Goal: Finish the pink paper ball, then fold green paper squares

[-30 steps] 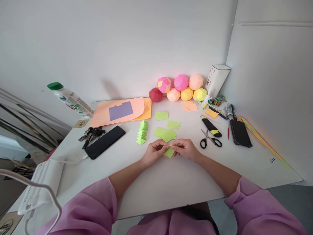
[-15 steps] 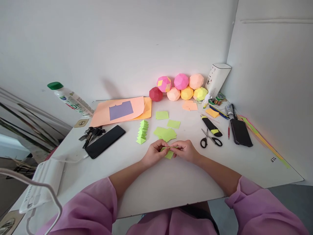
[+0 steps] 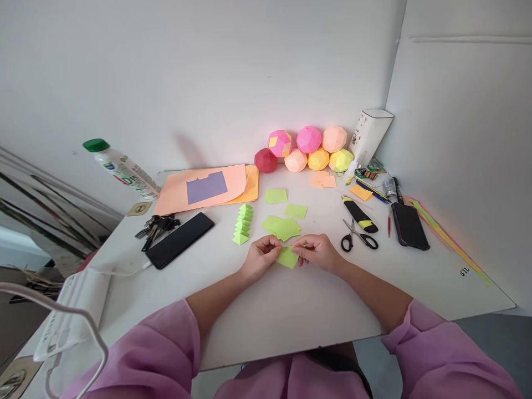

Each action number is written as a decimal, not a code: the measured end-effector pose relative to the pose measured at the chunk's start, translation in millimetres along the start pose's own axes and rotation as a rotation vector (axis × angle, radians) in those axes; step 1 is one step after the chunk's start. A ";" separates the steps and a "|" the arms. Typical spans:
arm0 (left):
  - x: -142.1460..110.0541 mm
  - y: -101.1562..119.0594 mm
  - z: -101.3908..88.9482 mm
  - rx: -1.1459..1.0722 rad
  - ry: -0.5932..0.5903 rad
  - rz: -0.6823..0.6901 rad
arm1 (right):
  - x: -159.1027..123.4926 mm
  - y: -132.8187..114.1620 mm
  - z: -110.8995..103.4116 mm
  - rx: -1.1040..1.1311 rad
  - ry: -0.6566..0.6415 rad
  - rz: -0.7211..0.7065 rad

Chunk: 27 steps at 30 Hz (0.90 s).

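Note:
Close to the table's front, a small light-green paper piece (image 3: 287, 257) is pinched at both sides. My left hand (image 3: 260, 258) is closed on its left edge, thumb and fingertips together. My right hand (image 3: 318, 254) grips the right edge, also closed. Just beyond my fingers lies a loose pile of green paper pieces (image 3: 281, 227), with a green rectangle (image 3: 296, 211) and another green rectangle (image 3: 276, 195) farther back. Left of them stretches a row of folded green paper units (image 3: 243, 224), stacked into one another.
Scissors (image 3: 358, 239) and a utility knife (image 3: 359, 214) lie to the right, beside a phone (image 3: 409, 226). Several faceted paper balls (image 3: 308, 139) are stacked against the wall. Left are a black phone (image 3: 180, 241), keys (image 3: 157, 229), peach sheets (image 3: 174, 194) and a bottle (image 3: 124, 170).
The green paper between my hands has turned so its flat face shows; before, its edge faced up under my fingers. My hands have moved slightly apart.

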State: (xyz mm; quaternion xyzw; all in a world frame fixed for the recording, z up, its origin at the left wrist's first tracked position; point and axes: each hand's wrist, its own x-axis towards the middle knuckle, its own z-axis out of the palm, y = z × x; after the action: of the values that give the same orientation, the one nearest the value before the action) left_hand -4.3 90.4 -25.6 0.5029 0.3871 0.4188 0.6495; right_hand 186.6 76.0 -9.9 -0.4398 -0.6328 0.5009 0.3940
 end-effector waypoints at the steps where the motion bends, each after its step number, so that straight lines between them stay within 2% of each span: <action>1: 0.3 -0.7 -0.6 -0.009 0.010 -0.006 | 0.1 -0.2 -0.4 0.005 -0.002 0.008; 5: 0.9 -1.9 -1.9 -0.050 0.047 0.014 | 0.6 -0.4 -1.0 0.012 0.017 0.035; 10: -0.3 -2.3 0.5 0.039 -0.111 0.032 | 0.4 -0.5 2.3 0.038 -0.023 0.027; 12: -0.7 -4.0 1.4 0.105 -0.138 0.045 | -0.1 0.0 4.7 0.039 -0.040 0.028; 18: -1.1 -6.7 1.8 0.202 -0.138 0.090 | -0.9 3.8 11.4 -0.060 -0.014 -0.041; 22: -0.7 -4.2 1.9 0.192 -0.149 0.068 | -0.5 2.8 13.5 -0.137 0.007 -0.070; 25: 0.4 -1.8 1.6 0.132 -0.122 0.023 | 2.2 1.2 7.0 -0.167 0.021 -0.060; 27: 1.4 -1.1 1.1 0.074 -0.059 0.000 | 5.2 1.2 -2.3 -0.162 0.072 -0.031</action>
State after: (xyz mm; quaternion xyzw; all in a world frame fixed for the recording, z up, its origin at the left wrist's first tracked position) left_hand -2.6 91.1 -26.6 0.5387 0.3829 0.3894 0.6416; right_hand 187.4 81.8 -10.3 -0.4781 -0.6636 0.4256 0.3873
